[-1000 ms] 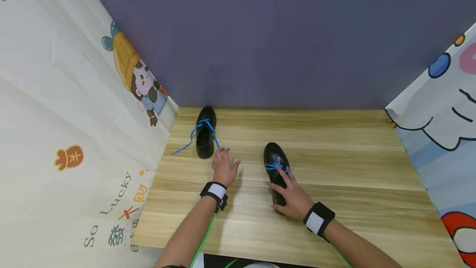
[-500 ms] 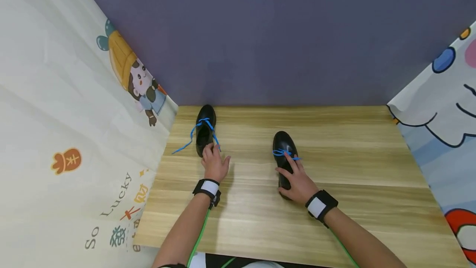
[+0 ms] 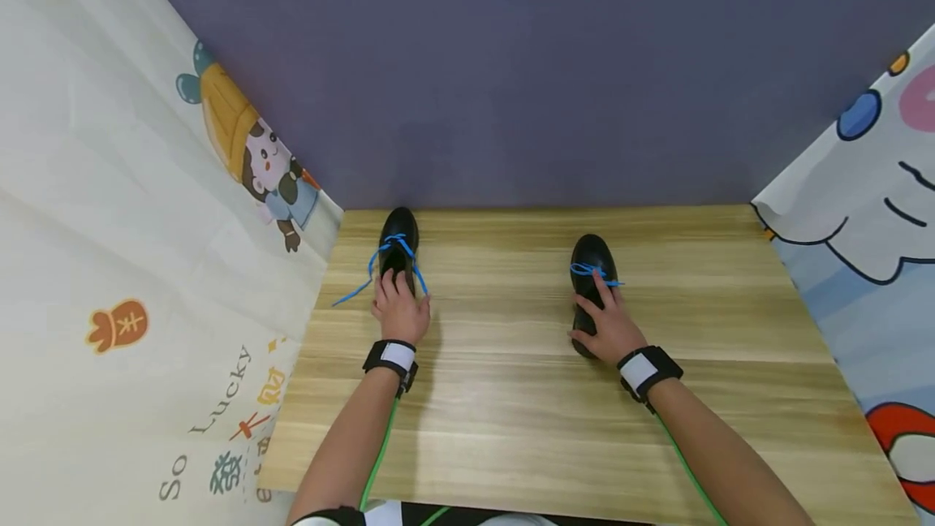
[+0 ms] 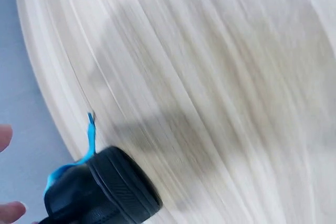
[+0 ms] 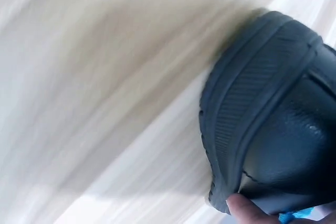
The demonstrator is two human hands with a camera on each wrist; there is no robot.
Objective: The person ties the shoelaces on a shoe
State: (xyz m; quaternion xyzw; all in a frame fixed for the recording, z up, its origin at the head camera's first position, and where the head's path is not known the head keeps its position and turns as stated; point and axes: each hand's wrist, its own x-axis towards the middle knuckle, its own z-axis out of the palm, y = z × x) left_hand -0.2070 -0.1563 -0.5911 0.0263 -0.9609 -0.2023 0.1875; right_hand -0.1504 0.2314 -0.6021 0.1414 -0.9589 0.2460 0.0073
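Note:
Two black lace-up shoes stand on the wooden table, toes pointing away. Over the heel and opening of the left shoe (image 3: 399,224) reaches my left hand (image 3: 401,315), fingers spread; in the left wrist view its fingertips show apart from the heel (image 4: 123,184). That shoe's blue lace (image 3: 358,289) hangs untied, one end on either side. My right hand (image 3: 616,326) grips the right shoe (image 3: 593,248) from its right side, with fingers across the upper. A fingertip (image 5: 247,211) presses the shoe near its sole in the right wrist view. Its blue lace (image 3: 584,269) is tied in a bow.
The wooden table (image 3: 497,396) ends at a dark blue-grey wall (image 3: 511,71) behind. Printed white curtains hang along the left side (image 3: 88,209) and right side (image 3: 876,209). Green cables (image 3: 380,449) run from both wristbands along the forearms.
The right shoe has slid right and farther back with my right hand. My left hand has moved left and forward, from beside the left shoe to over its heel.

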